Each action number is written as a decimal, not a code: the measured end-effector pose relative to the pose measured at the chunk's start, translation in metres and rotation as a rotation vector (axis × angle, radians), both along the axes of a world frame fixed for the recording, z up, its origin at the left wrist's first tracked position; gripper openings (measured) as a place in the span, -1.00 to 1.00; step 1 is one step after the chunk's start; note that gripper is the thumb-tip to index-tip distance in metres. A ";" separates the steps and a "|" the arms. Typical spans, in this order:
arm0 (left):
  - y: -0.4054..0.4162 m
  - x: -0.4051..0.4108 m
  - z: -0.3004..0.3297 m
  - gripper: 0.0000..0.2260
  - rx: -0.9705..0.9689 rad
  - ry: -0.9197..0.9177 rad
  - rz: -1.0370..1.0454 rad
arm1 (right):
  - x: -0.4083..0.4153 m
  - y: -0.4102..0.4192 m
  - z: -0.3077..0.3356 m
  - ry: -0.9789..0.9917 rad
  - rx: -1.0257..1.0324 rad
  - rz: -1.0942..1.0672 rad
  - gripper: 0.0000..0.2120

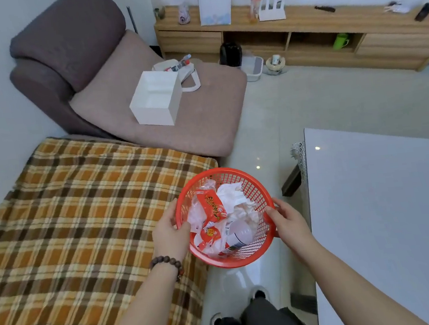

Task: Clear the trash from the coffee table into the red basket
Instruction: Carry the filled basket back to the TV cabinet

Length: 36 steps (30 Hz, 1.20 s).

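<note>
I hold the round red mesh basket (pixel 250 185) in the air between the sofa and the coffee table (pixel 388 210). My left hand (pixel 169 232) grips its left rim and my right hand (pixel 289 216) grips its right rim. Inside the basket lie crumpled white tissues (pixel 234 200), red snack wrappers (pixel 212 206) and a clear plastic bottle (pixel 239 236). The white glossy table top at right shows no trash in the part I see.
A plaid blanket (pixel 69 230) covers the sofa at left. A brown chaise (pixel 177 118) beyond it carries a white paper bag (pixel 156 102). A wooden TV cabinet (pixel 300 34) lines the far wall. My legs and shoes (pixel 250 314) stand on the tiled floor below the basket.
</note>
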<state>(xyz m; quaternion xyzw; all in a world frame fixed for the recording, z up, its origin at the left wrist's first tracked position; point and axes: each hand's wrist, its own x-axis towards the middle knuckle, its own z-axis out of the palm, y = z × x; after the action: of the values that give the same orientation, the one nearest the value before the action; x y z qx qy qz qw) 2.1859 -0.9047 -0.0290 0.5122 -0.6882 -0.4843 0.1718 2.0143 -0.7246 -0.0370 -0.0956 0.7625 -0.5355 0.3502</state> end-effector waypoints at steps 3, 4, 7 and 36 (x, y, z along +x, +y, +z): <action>-0.016 -0.040 -0.003 -0.55 0.000 0.006 -0.079 | -0.029 -0.005 -0.003 0.015 0.010 -0.039 -0.81; -0.023 -0.055 -0.006 -0.55 0.001 0.010 -0.101 | -0.040 -0.008 -0.004 0.014 0.012 -0.058 -0.82; -0.044 -0.108 -0.014 -0.51 -0.004 0.009 -0.148 | -0.081 -0.022 -0.009 0.011 0.001 -0.116 -0.85; -0.278 -0.723 -0.035 -0.62 0.038 0.009 -0.235 | -0.673 -0.256 -0.039 -0.004 0.047 -0.292 -0.85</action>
<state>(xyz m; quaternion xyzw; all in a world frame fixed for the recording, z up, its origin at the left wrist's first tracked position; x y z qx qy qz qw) 1.4627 -1.1823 -0.0636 0.4293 -0.7333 -0.5162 0.1071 1.3415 -0.9809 -0.0763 0.0258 0.7797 -0.5632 0.2723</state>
